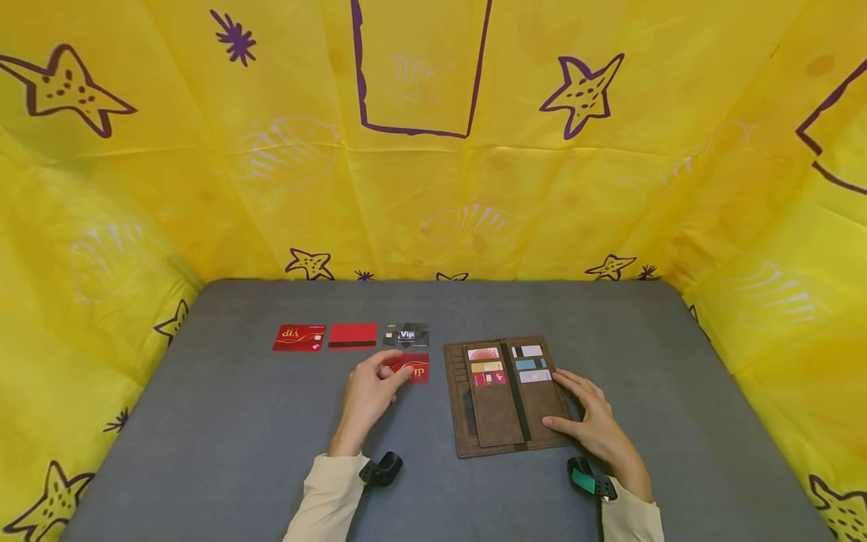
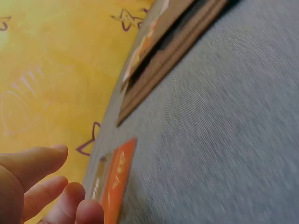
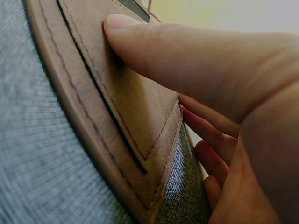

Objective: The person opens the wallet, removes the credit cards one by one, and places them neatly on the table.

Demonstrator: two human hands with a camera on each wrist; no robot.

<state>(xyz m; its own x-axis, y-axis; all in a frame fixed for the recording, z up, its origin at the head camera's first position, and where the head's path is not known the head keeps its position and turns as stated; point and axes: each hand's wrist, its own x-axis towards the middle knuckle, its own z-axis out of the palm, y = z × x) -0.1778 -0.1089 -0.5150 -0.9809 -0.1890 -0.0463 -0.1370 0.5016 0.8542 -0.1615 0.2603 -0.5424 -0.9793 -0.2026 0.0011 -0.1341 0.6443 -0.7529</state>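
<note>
My left hand (image 1: 369, 391) is over the left end of a red VIP card (image 1: 418, 370) lying on the table, its thumb and fingers apart. In the left wrist view that card (image 2: 119, 179) lies just beyond the fingertips; whether they touch it I cannot tell. My right hand (image 1: 599, 429) is at the right side of an open brown wallet (image 1: 497, 421). Its thumb (image 3: 140, 39) rests on the wallet's inner face, while the other fingers lie loosely along the right edge. Several cards fill slots in both wallet halves, among them a blue card (image 1: 530, 364).
Behind the VIP card lie a black Vip card (image 1: 415, 344), a plain red card with a dark stripe (image 1: 352, 331) and another red VIP card (image 1: 284, 340), side by side. Yellow patterned cloth (image 1: 433, 181) surrounds the grey table (image 1: 223, 452) at the back and sides.
</note>
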